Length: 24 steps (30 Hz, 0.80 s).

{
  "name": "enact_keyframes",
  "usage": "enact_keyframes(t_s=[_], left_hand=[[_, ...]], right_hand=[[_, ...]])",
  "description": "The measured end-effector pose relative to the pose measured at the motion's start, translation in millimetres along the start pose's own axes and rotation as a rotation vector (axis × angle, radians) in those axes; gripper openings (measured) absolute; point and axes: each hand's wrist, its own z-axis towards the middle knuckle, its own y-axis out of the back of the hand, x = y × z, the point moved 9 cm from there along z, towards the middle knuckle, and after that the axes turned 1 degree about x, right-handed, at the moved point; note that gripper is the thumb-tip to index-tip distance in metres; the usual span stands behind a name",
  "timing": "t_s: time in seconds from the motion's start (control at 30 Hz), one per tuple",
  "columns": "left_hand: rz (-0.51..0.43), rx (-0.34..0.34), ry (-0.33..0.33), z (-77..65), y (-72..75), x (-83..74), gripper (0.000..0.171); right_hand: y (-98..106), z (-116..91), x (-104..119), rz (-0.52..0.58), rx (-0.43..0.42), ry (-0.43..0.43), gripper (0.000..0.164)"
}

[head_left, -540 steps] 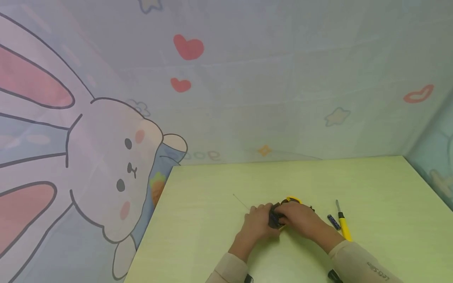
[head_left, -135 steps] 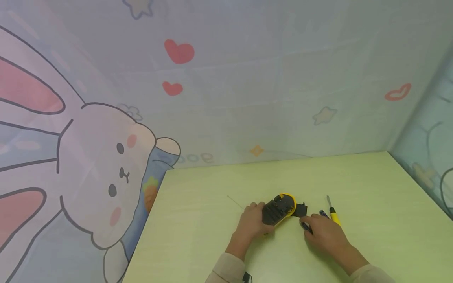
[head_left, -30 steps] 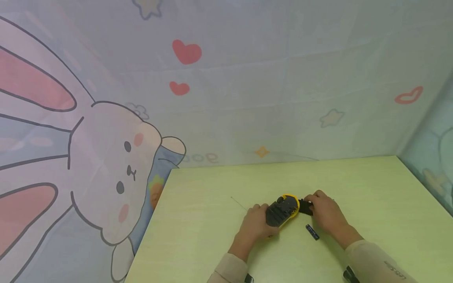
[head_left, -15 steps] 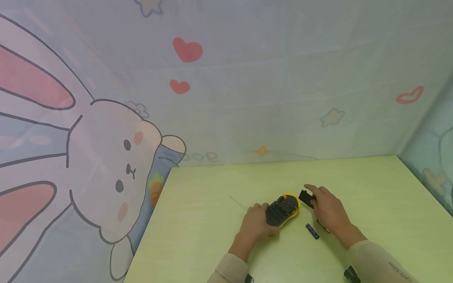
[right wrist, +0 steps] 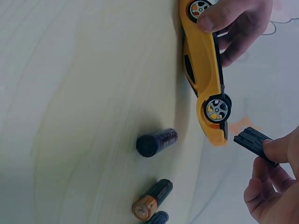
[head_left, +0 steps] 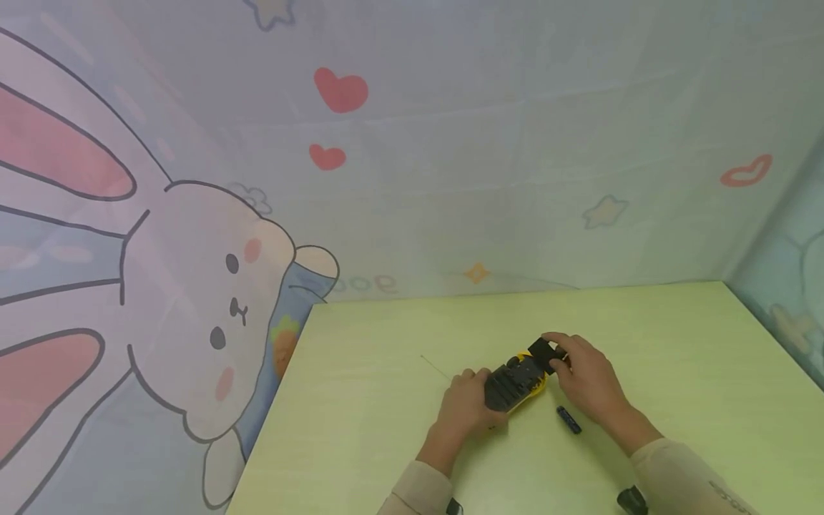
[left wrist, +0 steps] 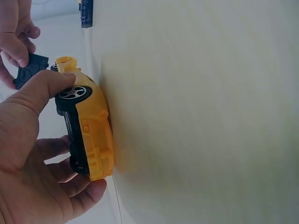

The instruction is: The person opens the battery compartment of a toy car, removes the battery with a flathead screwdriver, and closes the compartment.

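Observation:
A yellow toy car (head_left: 513,384) lies wheels up on the table, its black underside facing up. My left hand (head_left: 465,406) grips it by one end; in the left wrist view the thumb lies by a wheel and the fingers curl under the body (left wrist: 97,140). Between thumb and fingertips, my right hand (head_left: 589,379) pinches a small black rectangular cover (right wrist: 251,141), raised just beyond the car's other end. In the right wrist view a small gap separates cover and car. A dark battery (head_left: 569,420) lies on the table below the right hand.
In the right wrist view, a second battery with a copper end (right wrist: 153,199) lies near the dark one, beside a dark ribbed piece (right wrist: 160,217) cut by the frame. A thin wire (head_left: 435,367) sticks out past the left hand. Behind the table (head_left: 360,372) hangs a printed cloth (head_left: 438,179).
Earlier the right hand held a battery, then set it down and took the black cover from the table. It has since lifted the cover leftward to the car's end. The left hand stays on the car.

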Motion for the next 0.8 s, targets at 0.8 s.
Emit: enact_keyframes(t_s=[0.8], left_hand=[[-0.073,-0.034,-0.050,-10.1,3.7,-1.1,0.077]], right_hand=[[-39.9,-9.1,32.3,0.106,0.113,0.045,0.049]])
